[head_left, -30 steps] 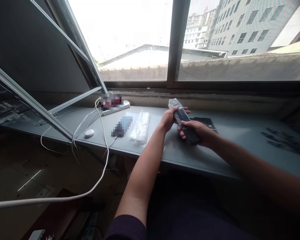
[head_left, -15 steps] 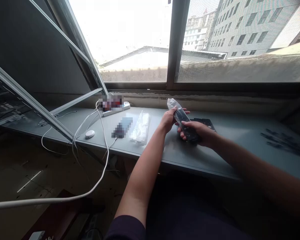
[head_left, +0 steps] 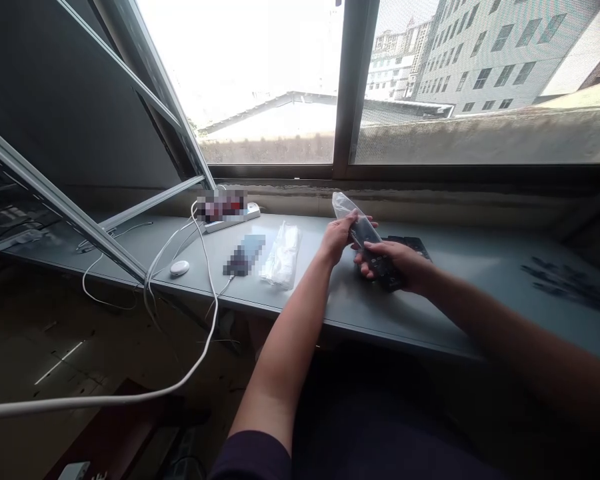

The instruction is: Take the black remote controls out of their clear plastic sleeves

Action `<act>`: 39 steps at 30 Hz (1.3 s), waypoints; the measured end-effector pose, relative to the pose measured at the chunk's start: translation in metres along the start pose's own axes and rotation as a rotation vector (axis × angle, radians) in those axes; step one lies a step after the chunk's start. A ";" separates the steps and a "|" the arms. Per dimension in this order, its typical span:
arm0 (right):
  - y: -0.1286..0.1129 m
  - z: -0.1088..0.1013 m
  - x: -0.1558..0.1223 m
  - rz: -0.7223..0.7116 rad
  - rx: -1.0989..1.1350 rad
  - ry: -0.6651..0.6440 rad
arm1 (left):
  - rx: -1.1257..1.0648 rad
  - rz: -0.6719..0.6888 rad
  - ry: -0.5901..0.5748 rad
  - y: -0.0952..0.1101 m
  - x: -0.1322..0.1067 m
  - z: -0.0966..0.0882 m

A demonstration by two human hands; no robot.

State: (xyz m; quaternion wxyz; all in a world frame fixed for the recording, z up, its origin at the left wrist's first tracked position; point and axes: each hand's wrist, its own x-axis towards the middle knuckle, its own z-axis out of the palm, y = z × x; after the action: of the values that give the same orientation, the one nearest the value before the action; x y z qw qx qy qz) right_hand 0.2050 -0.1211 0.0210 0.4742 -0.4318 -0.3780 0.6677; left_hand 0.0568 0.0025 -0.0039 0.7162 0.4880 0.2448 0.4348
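My left hand [head_left: 339,238] is closed on a clear plastic bag [head_left: 343,204], whose loose end sticks up past my fingers toward the window. Partly inside that bag is a black remote control [head_left: 387,272], tilted, with its near end pointing down and right. My right hand [head_left: 397,262] grips this near end, thumb on top and fingertips curled round the side. Behind my right hand, more black remote controls [head_left: 416,245] lie on the table, partly hidden by the hand. How far the bag covers the remote is hard to make out.
On the grey table [head_left: 325,300] lie flat clear plastic bags [head_left: 283,257], a blurred-out device [head_left: 245,255] with a cable, and a round white object [head_left: 179,268]. A power strip [head_left: 253,212], white cable [head_left: 210,320] and metal frame [head_left: 125,260] stand left. Dark items [head_left: 570,283] lie right.
The bag's loose end has shifted slightly up and left with my left hand. The remote's buttons at the near end show more clearly. My right hand has barely moved.
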 end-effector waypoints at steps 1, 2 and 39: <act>0.000 0.000 0.000 0.000 -0.003 -0.005 | 0.000 -0.013 -0.017 0.000 0.000 0.000; -0.001 0.000 -0.001 0.004 -0.007 -0.009 | -0.001 -0.035 -0.045 0.000 -0.001 -0.001; -0.001 -0.003 0.000 -0.034 -0.096 -0.015 | -0.043 -0.085 -0.166 0.002 -0.001 -0.005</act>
State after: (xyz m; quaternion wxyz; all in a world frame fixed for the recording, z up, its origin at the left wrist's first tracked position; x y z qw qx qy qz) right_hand 0.2079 -0.1208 0.0211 0.4612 -0.4425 -0.4203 0.6440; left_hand 0.0517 0.0040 -0.0047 0.7621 0.4962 0.1955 0.3672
